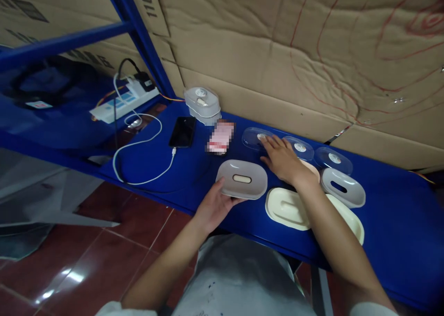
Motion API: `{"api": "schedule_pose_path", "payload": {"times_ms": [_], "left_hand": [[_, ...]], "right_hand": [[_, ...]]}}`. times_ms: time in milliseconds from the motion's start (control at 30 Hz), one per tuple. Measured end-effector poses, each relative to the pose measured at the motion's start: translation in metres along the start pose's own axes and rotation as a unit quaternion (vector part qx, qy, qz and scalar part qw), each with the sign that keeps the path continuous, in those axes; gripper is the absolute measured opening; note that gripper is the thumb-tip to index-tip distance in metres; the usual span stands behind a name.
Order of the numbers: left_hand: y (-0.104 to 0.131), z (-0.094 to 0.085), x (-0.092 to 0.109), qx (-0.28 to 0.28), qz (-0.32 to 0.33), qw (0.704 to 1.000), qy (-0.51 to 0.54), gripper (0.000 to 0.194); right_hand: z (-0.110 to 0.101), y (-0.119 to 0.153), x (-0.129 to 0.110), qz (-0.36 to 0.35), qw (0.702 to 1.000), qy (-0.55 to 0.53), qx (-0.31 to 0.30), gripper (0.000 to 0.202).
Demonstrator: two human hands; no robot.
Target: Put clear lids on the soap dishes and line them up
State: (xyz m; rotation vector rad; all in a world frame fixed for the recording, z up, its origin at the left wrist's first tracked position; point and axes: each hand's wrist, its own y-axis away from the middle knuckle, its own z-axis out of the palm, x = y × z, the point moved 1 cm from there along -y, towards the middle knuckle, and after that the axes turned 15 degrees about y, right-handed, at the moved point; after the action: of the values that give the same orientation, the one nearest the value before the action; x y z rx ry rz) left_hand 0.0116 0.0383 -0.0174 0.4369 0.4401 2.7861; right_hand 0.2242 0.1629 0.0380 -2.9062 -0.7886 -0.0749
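Observation:
My left hand (pixel 215 206) is closed on a grey soap dish (pixel 227 186), thumb at its near left rim and fingers underneath. Through the dish's middle slot a cream-coloured piece (pixel 242 179) shows. My right hand (pixel 282 156) reaches to a clear lid (pixel 249 138) with a round label; its fingers are stretched over the lid's right part, thumb apart. Beneath the right wrist is a pale pink dish (pixel 311 169), mostly hidden. A cream base (pixel 286 209) with a raised middle ridge lies partly under my right forearm.
Further clear lids (pixel 301 148) (pixel 333 161), a grey slotted dish (pixel 352 192) and another cream base (pixel 354 221) lie right. A lidded soap dish (pixel 203 105) stands by the cardboard wall (pixel 243 52). Left are a pixelated pink item (pixel 221 138), a charging phone (pixel 182 131) and a power strip (pixel 121 105).

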Motion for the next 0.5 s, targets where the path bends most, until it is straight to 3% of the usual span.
{"api": "schedule_pose_path", "payload": {"times_ms": [100, 233, 400, 500], "left_hand": [[0.001, 0.002, 0.002, -0.006, -0.013, 1.000, 0.002, 0.048], [0.002, 0.006, 0.002, -0.006, -0.031, 0.999, -0.005, 0.042], [0.003, 0.007, 0.002, -0.009, -0.039, 0.999, -0.016, 0.042], [0.001, 0.004, 0.001, -0.012, -0.042, 0.999, -0.011, 0.044]], "right_hand": [[0.015, -0.002, 0.001, -0.020, 0.999, 0.019, -0.038, 0.067], [0.017, 0.000, 0.003, 0.012, 0.997, 0.014, -0.070, 0.083], [0.008, -0.004, 0.009, 0.024, 0.997, -0.012, -0.072, 0.065], [-0.003, -0.002, 0.014, 0.008, 0.993, -0.105, -0.048, 0.056]]}}
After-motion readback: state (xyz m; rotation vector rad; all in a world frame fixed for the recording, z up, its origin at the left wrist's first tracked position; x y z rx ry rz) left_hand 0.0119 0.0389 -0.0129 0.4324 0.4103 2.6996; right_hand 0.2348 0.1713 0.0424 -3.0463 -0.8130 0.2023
